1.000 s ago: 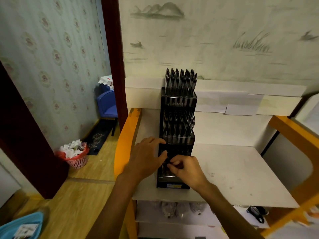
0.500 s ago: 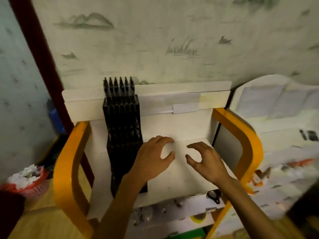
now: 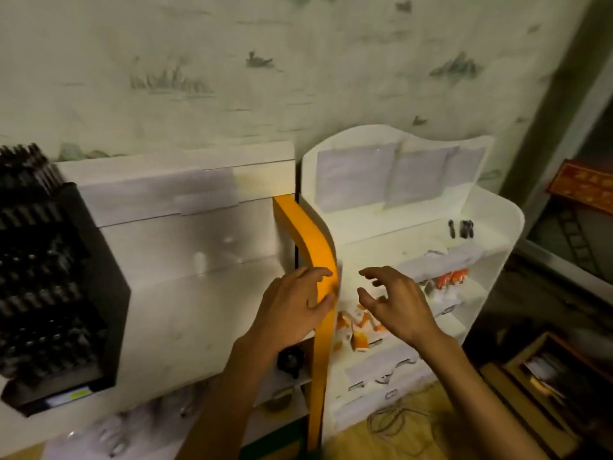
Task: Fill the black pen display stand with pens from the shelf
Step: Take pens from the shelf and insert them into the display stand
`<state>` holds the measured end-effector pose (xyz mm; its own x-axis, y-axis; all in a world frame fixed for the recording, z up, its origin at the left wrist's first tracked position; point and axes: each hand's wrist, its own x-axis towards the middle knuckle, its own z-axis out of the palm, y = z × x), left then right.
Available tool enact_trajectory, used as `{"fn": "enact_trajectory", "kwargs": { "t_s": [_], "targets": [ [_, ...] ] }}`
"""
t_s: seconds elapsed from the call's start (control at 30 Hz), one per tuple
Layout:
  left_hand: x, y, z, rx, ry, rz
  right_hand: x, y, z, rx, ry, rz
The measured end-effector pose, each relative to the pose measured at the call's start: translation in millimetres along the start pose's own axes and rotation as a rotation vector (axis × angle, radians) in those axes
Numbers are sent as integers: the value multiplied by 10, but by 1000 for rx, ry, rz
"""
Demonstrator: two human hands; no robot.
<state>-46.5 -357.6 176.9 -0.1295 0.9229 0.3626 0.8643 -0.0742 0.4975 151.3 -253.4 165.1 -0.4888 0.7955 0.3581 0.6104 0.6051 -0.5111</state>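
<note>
The black pen display stand (image 3: 49,287) stands at the far left on the white desk top (image 3: 185,313), its tiers packed with dark pens. On the top of the white shelf unit (image 3: 497,207) at the right lie a few dark pens (image 3: 461,229). My left hand (image 3: 292,307) hovers over the desk's orange side rail (image 3: 311,240), fingers loosely spread and holding nothing. My right hand (image 3: 394,303) hangs over the white shelf unit's middle tier, fingers loosely curled, with nothing in it.
Orange-and-white packets (image 3: 358,330) and white wrappers lie on the shelf unit's tiers. A small black object (image 3: 290,360) sits on the desk's lower shelf. Cables (image 3: 394,423) lie on the wooden floor. A wooden crate (image 3: 547,370) stands at lower right.
The view has swung right, away from the stand. Both hands left the stand's lowest tier and moved right, now over the orange rail and the white shelf unit, both holding nothing.
</note>
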Motion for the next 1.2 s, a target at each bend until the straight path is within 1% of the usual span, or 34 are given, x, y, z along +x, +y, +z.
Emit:
{"fn": "enact_trajectory", "kwargs": {
  "t_s": [0.1,0.2,0.47,0.67,0.83,1.03,1.2],
  "targets": [
    [217,303,336,-9,-6,-30,14,473,-242,-15,-16,30],
    [431,537,640,1,-63,-39,59,895,-420,-30,-54,55],
    [1275,925,1410,37,-140,-47,382,2003,-632,-32,-54,109],
    [2098,974,2137,7,-148,-80,987,2856,-763,-48,-101,134],
    [2757,967,2690,-18,-226,-128,1550,3539,-851,-76,-192,165],
    [3415,1042,3138,-24,-242,-181,2032,4253,-996,-64,-183,158],
    [3910,1142,3505,-9,-252,-204,2357,4773,-1070,-10,-163,199]
  ]
}}
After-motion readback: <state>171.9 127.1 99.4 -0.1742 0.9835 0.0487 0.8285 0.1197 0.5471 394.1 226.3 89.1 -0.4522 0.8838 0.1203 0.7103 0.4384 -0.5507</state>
